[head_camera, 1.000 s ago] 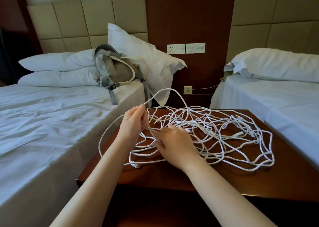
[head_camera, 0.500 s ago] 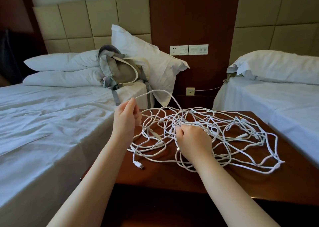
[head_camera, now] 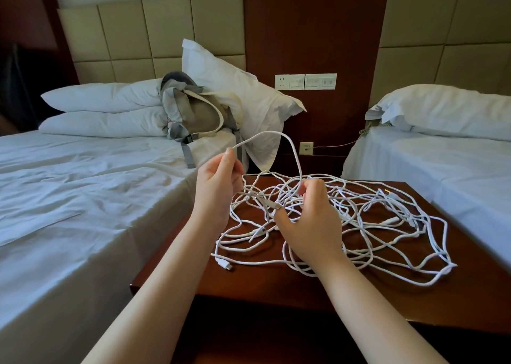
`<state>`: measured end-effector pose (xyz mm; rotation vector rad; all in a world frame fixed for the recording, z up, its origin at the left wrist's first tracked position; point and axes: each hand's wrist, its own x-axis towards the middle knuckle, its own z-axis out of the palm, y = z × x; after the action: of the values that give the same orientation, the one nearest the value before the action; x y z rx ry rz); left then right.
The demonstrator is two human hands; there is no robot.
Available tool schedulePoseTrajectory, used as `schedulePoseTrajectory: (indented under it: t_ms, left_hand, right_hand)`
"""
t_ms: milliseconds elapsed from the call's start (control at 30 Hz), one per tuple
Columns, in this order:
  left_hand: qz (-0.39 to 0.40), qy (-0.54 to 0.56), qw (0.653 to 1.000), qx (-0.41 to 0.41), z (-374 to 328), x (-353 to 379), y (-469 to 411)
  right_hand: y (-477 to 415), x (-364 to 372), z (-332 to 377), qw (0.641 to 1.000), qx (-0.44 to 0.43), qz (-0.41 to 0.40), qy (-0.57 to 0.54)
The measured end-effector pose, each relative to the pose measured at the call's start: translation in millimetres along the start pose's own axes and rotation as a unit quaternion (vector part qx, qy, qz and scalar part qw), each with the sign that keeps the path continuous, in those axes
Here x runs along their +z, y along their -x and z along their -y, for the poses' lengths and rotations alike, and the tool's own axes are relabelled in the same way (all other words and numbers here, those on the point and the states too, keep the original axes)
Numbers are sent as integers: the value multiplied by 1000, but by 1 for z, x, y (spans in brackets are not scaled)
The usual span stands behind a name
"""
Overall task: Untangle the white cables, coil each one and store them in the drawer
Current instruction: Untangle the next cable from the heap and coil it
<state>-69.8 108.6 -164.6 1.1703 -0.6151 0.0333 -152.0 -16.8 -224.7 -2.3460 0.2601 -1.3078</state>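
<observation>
Left hand (head_camera: 221, 182) raised, fingers curled, pinching one strand of the white cables (head_camera: 359, 222). The strand arcs up and over to the right hand (head_camera: 312, 221), whose curled fingertips grip it above the tangle. The rest of the cables lie in a loose heap under and to the right of the right hand, on a dark wooden nightstand (head_camera: 276, 287). One plug end (head_camera: 225, 265) lies below the left wrist. A backpack (head_camera: 193, 109) rests on the bed (head_camera: 83, 197) beyond the left hand.
</observation>
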Motion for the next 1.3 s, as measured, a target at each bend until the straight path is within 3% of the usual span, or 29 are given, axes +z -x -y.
schedulePoseTrajectory:
  t_ms: [267,500,633,800,933,1167,1300]
  left_hand:
    - [-52,-84,995,29,4,4,3]
    - [-31,-93,995,14,1,12,7]
    - [-18,-82,996,-3,2,11,6]
    - [-14,-131,991,17,10,13,8]
    - [-34,-62,997,-24,8,14,7]
    - [-46,-64,997,-10,6,10,5]
    - [-105,-151,980,77,8,1,0]
  right_hand:
    - [1,-2,7,974,-111,-159,-116]
    - [0,15,2,980,-193,-53,17]
    - [0,14,-1,983,-164,-43,-66]
    - [1,15,4,983,-171,-63,8]
    - [-1,11,3,981,-193,-29,-13]
    - [0,19,-2,994,-93,58,-28]
    - [1,15,0,992,-47,83,-80]
